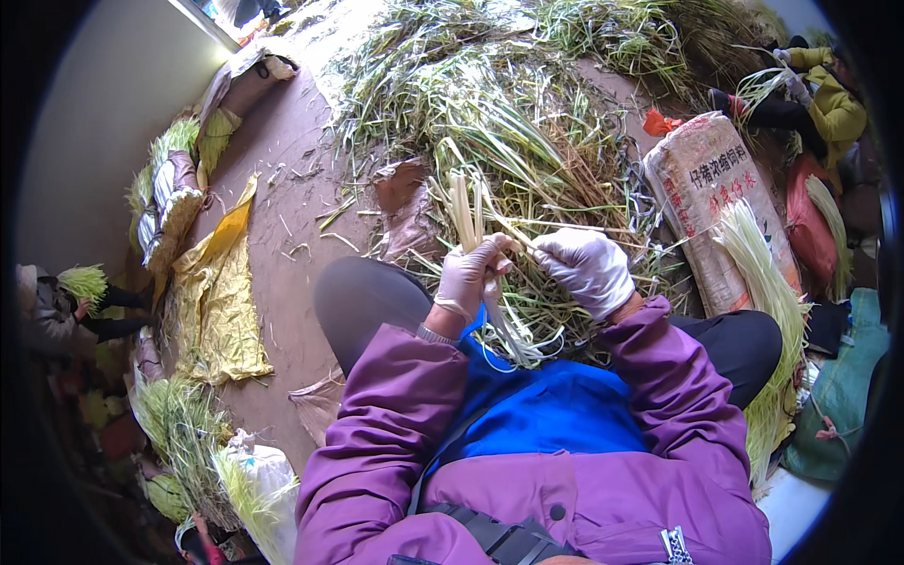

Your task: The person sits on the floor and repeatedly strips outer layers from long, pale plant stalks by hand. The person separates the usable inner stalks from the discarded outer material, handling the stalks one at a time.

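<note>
A small bunch of pale leafy stalks (463, 212) is gripped in my gloved left hand (472, 272), the thick whitish ends pointing away from me. Its thin leaves (510, 328) hang below the fist over a blue apron (544, 406). To its right, my gloved right hand (585, 270) pinches a thin yellowish strand (514, 229) that leads to the bunch. Both hands are close together above a heap of loose green and dry leaves (565, 318). The right fingertips are partly hidden by the glove and the strand.
A printed woven sack (713, 191) lies at right, beside a long pile of trimmed pale leaves (766, 304). A yellow sack (219, 296) lies flat on the floor (282, 176) at left. Wrapped bundles (169, 205) line the wall. People sit at far left (56, 318) and upper right (833, 106).
</note>
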`<state>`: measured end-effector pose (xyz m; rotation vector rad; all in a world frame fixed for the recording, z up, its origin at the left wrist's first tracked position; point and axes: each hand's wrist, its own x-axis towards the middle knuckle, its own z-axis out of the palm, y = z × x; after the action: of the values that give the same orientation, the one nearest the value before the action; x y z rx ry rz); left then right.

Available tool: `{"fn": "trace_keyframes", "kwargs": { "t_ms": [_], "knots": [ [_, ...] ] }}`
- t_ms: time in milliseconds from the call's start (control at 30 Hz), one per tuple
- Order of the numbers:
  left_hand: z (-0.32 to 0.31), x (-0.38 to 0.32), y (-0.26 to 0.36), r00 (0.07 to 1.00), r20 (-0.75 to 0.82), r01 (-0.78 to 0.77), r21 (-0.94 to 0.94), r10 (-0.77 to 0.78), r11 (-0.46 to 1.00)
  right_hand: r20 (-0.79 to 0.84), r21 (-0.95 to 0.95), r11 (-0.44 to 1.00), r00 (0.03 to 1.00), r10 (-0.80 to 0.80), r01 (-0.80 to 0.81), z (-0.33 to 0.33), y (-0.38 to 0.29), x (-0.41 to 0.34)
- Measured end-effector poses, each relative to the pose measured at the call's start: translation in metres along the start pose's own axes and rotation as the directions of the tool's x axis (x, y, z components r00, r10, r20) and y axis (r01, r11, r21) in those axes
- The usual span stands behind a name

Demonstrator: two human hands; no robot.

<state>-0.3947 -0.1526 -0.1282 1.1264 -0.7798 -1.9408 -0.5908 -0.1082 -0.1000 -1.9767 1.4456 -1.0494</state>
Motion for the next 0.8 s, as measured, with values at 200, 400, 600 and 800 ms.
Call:
{"fn": "trace_keyframes", "kwargs": {
  "t_ms": [200,400,600,800],
  "knots": [
    [-0.001,0.008,-0.003,0.995,-0.100,0.012,-0.030,-0.015,0.999,0.036,-0.310,0.930,0.980,-0.198,0.199,0.011,0.006,-0.003],
    [-0.001,0.008,-0.003,0.996,-0.077,0.049,-0.046,-0.052,0.998,0.210,0.124,0.980,0.970,0.124,-0.153,0.019,0.012,-0.009],
    [0.008,0.001,-0.008,0.999,-0.030,0.016,0.039,-0.015,0.999,0.482,0.724,0.294,0.763,0.431,-0.624,0.032,0.018,-0.002],
    [0.013,-0.002,-0.012,0.988,-0.142,-0.061,-0.045,0.054,0.997,0.347,0.840,0.211,0.795,0.498,-0.499,0.041,0.025,-0.004]
  ]
}}
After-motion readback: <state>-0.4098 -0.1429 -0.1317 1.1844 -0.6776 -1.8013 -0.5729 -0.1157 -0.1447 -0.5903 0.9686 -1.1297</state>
